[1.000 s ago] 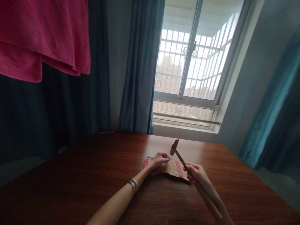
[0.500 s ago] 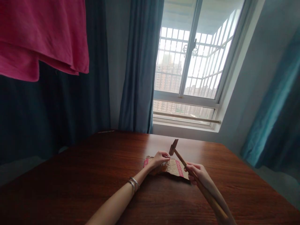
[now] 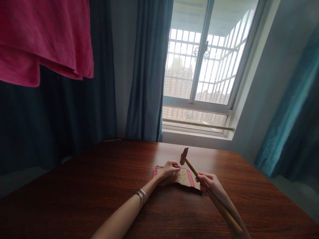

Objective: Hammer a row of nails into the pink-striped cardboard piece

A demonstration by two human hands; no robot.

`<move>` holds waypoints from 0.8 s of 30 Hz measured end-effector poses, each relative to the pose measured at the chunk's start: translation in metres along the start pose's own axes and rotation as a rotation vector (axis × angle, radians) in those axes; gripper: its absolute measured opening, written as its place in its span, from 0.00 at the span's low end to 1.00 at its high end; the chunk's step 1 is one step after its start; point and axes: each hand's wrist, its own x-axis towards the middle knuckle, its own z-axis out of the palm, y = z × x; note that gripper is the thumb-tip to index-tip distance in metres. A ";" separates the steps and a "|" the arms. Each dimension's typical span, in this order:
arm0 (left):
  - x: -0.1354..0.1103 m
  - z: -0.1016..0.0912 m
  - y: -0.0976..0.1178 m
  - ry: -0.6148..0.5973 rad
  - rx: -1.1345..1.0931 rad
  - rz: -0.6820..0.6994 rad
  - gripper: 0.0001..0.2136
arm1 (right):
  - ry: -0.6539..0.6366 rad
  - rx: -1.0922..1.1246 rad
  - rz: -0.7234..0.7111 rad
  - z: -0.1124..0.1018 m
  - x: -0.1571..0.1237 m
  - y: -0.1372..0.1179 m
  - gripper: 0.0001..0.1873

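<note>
A small patterned board (image 3: 184, 177) with pink edges lies on the brown wooden table (image 3: 99, 186). My left hand (image 3: 169, 168) rests on the board's far left part, its fingers pinched on something too small to make out. Bangles sit on that wrist. My right hand (image 3: 208, 184) is closed round the long wooden handle of a hammer (image 3: 184, 156). The hammer's head hangs just above the board, beside the fingertips of my left hand. The handle runs back along my right forearm.
A pink cloth (image 3: 45, 36) hangs at the upper left. Blue curtains (image 3: 147, 73) frame a barred window (image 3: 201, 66) behind the table. A thin stick (image 3: 112, 140) lies at the table's far edge.
The hammer's head has shifted very slightly. Both hands stay where they were on the board and the handle.
</note>
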 end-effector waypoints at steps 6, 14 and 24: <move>0.001 0.001 -0.001 0.008 0.023 0.012 0.11 | -0.019 0.021 0.018 0.001 0.001 0.000 0.18; 0.000 0.001 0.000 0.001 0.015 0.021 0.11 | -0.006 -0.008 0.017 0.003 -0.001 -0.004 0.18; -0.001 0.000 0.006 0.002 0.016 0.000 0.11 | 0.024 -0.027 0.034 0.003 0.000 0.000 0.19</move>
